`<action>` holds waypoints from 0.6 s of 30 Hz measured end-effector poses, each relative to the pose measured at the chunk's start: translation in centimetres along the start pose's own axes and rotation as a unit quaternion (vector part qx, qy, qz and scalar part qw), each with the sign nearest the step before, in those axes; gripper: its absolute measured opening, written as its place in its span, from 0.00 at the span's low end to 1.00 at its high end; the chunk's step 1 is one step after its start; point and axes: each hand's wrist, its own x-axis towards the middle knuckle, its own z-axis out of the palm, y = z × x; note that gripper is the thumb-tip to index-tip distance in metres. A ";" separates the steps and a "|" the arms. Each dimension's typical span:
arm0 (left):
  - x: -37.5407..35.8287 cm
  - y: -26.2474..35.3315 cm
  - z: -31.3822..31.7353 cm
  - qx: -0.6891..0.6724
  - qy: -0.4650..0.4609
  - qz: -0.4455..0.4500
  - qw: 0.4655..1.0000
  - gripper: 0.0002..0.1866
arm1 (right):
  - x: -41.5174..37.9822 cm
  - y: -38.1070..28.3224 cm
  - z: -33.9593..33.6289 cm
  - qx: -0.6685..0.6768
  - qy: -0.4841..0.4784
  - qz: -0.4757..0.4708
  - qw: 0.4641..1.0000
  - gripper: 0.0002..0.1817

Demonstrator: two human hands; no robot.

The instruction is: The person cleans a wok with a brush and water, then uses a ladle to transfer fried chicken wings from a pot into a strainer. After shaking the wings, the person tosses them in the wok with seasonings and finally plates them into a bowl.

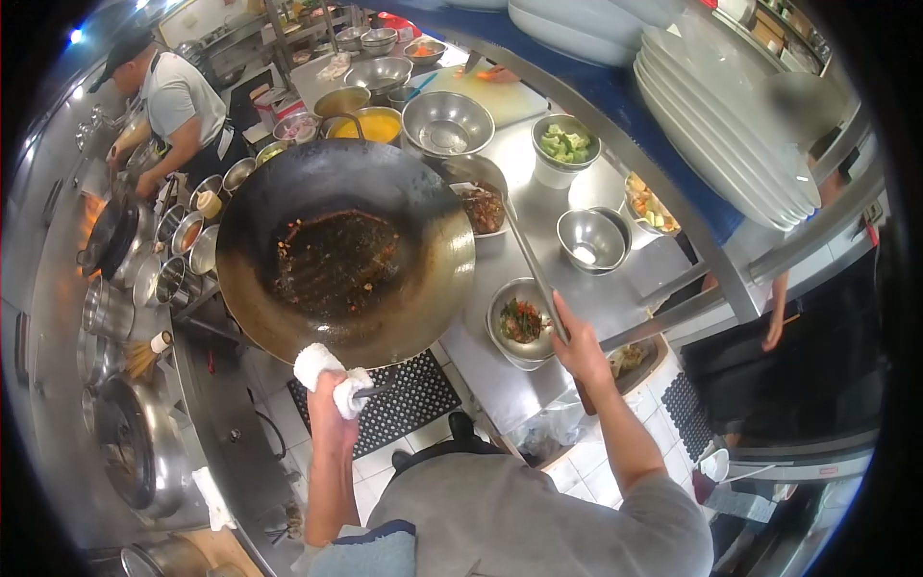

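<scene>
A large dark wok (346, 183) with brown sauce and small bits at its bottom hangs in front of me. My left hand (335, 399) is closed round its handle through a folded white cloth (315, 363). In my right hand (580, 348) is the handle of a long metal ladle (529, 252), whose bowl end reaches up to the wok's right edge, over a dish of dark cooked food (483, 212). Left of my right hand, a metal bowl (493, 322) holds chopped greens and red bits.
Steel counter (481, 389) carries metal bowls, including one of cut greens (565, 144). Stacked white plates (711, 144) stand on the upper right shelf. A co-worker (183, 106) works at the stove at the upper left. Another person's hand (773, 332) hangs at the right.
</scene>
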 end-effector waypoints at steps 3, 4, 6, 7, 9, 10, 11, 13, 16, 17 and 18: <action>-0.3 0.5 0.6 -0.001 0.008 -0.005 1.000 0.02 | -0.4 -0.4 -0.4 0.012 -0.015 0.026 0.999 0.37; -0.2 0.5 0.4 -0.001 0.011 -0.008 1.000 0.02 | -0.3 -0.6 -0.6 0.019 -0.024 0.043 0.999 0.38; 0.0 0.6 0.6 -0.002 0.009 -0.012 1.000 0.03 | -0.4 -0.3 0.1 0.016 -0.012 0.037 0.999 0.38; -0.1 0.5 0.8 -0.002 0.007 -0.015 1.000 0.03 | -0.5 -0.3 0.2 0.014 -0.008 0.035 0.999 0.39; -0.2 0.4 0.6 -0.002 0.002 -0.021 1.000 0.03 | -0.6 -0.3 -0.3 0.028 -0.036 0.070 0.997 0.38; 0.0 0.2 0.2 -0.003 0.000 -0.023 1.000 0.03 | -0.5 -0.5 -0.5 0.036 -0.049 0.087 0.994 0.38; 0.3 0.2 0.2 -0.005 -0.003 -0.022 1.000 0.03 | -0.4 -0.3 -0.3 0.033 -0.031 0.062 0.997 0.38; 0.2 0.5 0.7 -0.016 -0.001 -0.025 1.000 0.03 | -0.5 -0.4 -0.1 0.028 0.006 0.018 0.999 0.37; -0.1 0.6 0.2 -0.035 0.002 -0.036 0.999 0.02 | -0.7 -0.5 -0.4 -0.012 -0.044 0.076 0.996 0.39; 0.0 0.8 -0.3 -0.042 0.001 -0.037 0.998 0.02 | -0.7 -0.1 -0.4 0.006 -0.039 0.071 0.997 0.39; 0.2 0.8 -1.9 -0.051 -0.001 -0.018 0.999 0.02 | -0.8 0.4 -0.3 0.025 -0.034 0.067 0.997 0.38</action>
